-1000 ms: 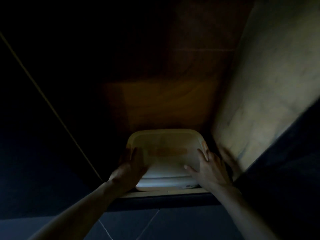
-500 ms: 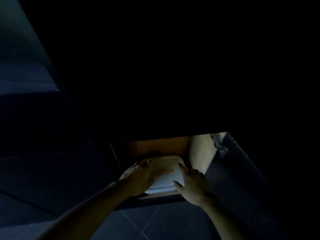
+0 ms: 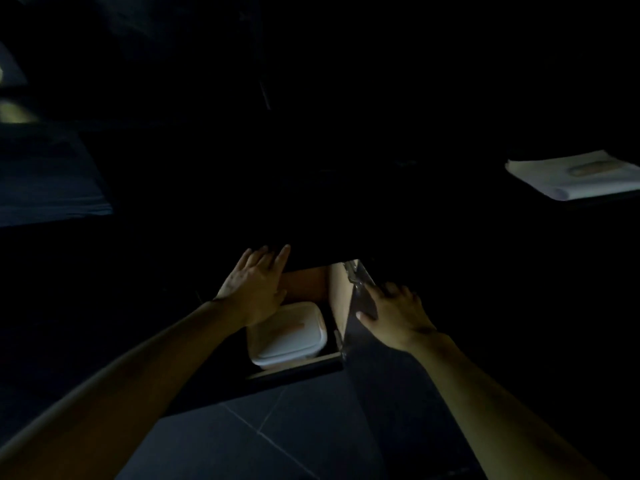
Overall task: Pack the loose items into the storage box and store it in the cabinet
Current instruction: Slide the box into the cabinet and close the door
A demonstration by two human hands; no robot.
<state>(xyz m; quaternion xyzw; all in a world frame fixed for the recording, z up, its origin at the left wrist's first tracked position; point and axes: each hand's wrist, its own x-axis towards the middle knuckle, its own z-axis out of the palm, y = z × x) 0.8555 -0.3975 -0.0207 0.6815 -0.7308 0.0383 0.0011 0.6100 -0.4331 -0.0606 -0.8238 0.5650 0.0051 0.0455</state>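
Storage box (image 3: pixel 287 336) (half-shadowed) inside dim cabinet (image 3: pixel 337 299)

We see the storage box (image 3: pixel 287 336): white, rounded-rectangular, lid on, with a faint orange strip across the lid top. It sits flat and upright on the floor of the cabinet (image 3: pixel 337 299), close to the front edge and just beside the right inner wall. The cabinet is low, dark outside with a light wood interior. Its right door stands open, a metal hinge visible at the top of that side. Lighting is very dim, so we can't tell what's inside the box or deeper in the cabinet.
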